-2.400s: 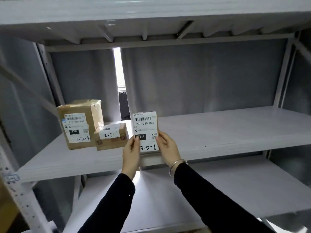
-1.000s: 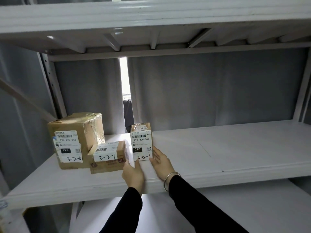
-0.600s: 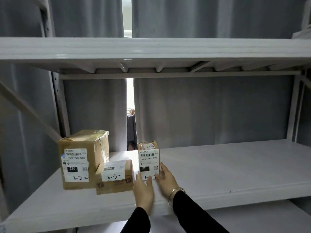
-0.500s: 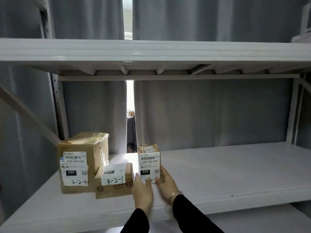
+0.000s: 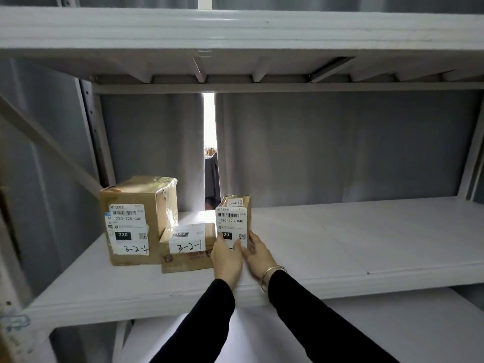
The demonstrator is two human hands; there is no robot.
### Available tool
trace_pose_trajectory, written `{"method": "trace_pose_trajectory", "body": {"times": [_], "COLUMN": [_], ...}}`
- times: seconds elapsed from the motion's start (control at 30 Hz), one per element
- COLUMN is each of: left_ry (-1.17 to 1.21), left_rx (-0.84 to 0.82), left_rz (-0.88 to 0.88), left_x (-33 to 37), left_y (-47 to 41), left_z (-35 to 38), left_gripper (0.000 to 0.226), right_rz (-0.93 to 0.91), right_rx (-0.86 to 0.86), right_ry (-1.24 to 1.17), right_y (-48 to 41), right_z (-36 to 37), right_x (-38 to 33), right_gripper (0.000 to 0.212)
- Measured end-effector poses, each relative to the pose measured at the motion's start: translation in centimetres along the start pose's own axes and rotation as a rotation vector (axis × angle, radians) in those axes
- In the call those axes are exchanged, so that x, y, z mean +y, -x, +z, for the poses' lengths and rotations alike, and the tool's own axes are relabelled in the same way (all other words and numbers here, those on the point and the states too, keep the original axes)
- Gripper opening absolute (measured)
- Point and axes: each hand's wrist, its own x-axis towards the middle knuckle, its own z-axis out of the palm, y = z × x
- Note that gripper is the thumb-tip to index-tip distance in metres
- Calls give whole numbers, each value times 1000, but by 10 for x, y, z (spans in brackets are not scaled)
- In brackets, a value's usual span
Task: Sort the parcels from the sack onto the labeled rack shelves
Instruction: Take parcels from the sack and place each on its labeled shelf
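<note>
- Head view: your left hand [image 5: 227, 256] and right hand [image 5: 258, 254] clasp the foot of the small parcel [image 5: 234, 220], thumbs across its front.
- It stands upright on the middle shelf [image 5: 353, 239], just beside the flat box [image 5: 188, 244] marked 3-2-1. The taller box [image 5: 136, 218] marked 3-2-4 sits further left.

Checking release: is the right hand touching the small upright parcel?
Touching: head view shows the right hand against the parcel at its lower right corner.
</note>
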Motion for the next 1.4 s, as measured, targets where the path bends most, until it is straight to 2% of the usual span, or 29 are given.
{"method": "trace_pose_trajectory", "body": {"times": [0.23, 0.5, 0.73, 0.97, 1.2, 1.3, 1.4], "left_ry": [-31, 0, 8, 16, 40, 16, -37], "left_rx": [-31, -45, -187, -511, -920, -1147, -1342], "left_rz": [-36, -54, -35, 57, 227, 129, 3], "left_x": [-3, -3, 8, 55, 113, 105, 88], "left_y": [-8, -4, 31, 139, 308, 378, 431], "left_z": [11, 13, 51, 159, 291, 343, 382], "left_gripper": [39, 37, 58, 60, 57, 54, 50], "right_rz": [33, 75, 74, 146, 249, 337, 418], "right_rx": [-18, -47, 103, 424, 764, 859, 883], "right_ry": [-4, 9, -12, 61, 121, 74, 58], "right_y": [-17, -12, 41, 154, 337, 425, 490], "right_z": [-1, -9, -67, -227, -406, -466, -513], "right_x": [2, -6, -3, 21, 72, 109, 149], "right_gripper": [52, 60, 60, 60, 62, 61, 61]}}
